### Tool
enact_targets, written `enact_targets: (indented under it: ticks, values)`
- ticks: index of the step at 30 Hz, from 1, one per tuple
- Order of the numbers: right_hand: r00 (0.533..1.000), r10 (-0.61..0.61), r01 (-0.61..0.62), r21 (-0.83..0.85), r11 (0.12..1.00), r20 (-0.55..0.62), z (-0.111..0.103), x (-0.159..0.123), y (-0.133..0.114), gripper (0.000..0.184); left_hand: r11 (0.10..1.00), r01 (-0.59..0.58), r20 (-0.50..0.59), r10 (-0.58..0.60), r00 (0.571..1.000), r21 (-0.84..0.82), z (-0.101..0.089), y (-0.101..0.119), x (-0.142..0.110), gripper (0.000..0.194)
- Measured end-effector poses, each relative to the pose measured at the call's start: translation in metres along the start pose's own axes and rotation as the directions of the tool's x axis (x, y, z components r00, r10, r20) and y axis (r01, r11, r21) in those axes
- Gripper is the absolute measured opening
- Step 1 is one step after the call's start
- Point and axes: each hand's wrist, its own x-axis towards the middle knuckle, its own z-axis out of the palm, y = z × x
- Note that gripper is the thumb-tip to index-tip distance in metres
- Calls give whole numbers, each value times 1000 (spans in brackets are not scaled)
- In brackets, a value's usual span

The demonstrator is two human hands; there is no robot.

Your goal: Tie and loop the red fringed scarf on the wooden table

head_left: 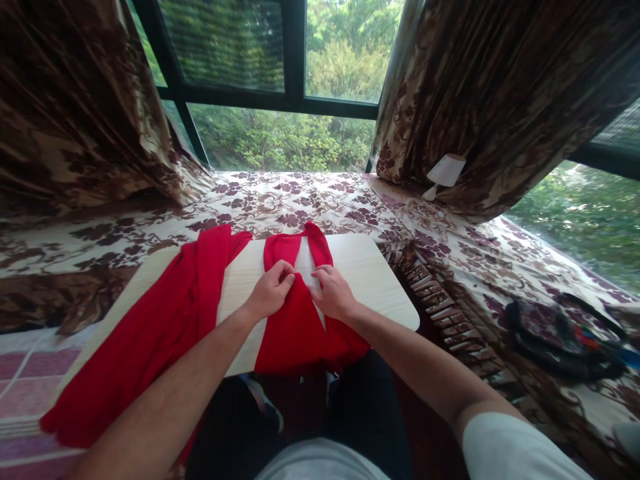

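Note:
A red cloth garment [294, 327] lies over the near edge of a pale wooden table, its two sides parted by a narrow gap. My left hand [274, 287] is closed in a pinch on the edge left of the gap. On the opposite edge my right hand [334, 291] is closed too, thumb and fingers together. The garment's far end forms a loop beyond both hands. Another long stretch of folded red cloth [185, 287] runs down the table's left side, partly behind my left forearm. Whether it joins the garment I cannot tell.
Beneath the cloth is the pale table [390, 287], close to my legs. Behind it a flower-patterned cover [295, 200] spreads along the window ledge. A small white lamp [447, 171] stands by the right curtain. A dark bag [545, 337] lies at the right.

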Motion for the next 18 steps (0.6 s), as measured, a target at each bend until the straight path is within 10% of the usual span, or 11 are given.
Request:
enact_targets:
  ticks: [2, 7, 13, 18]
  values:
    - [989, 46, -85, 278, 957, 142, 8, 0, -10, 39, 999, 12, -20, -13, 1000, -43, 4, 1, 2, 11]
    - [827, 24, -486, 692, 534, 562, 20, -19, -17, 57, 992, 77, -164, -93, 982, -100, 7, -3, 2, 12]
    - [847, 97, -529, 817, 229, 522, 7, -38, -36, 38, 962, 170, -223, -217, 950, -213, 0, -25, 2, 26]
    - [881, 246, -446, 884, 141, 405, -29, -30, -45, 31, 694, 459, -311, -684, 659, -554, -5, -38, 11, 36]
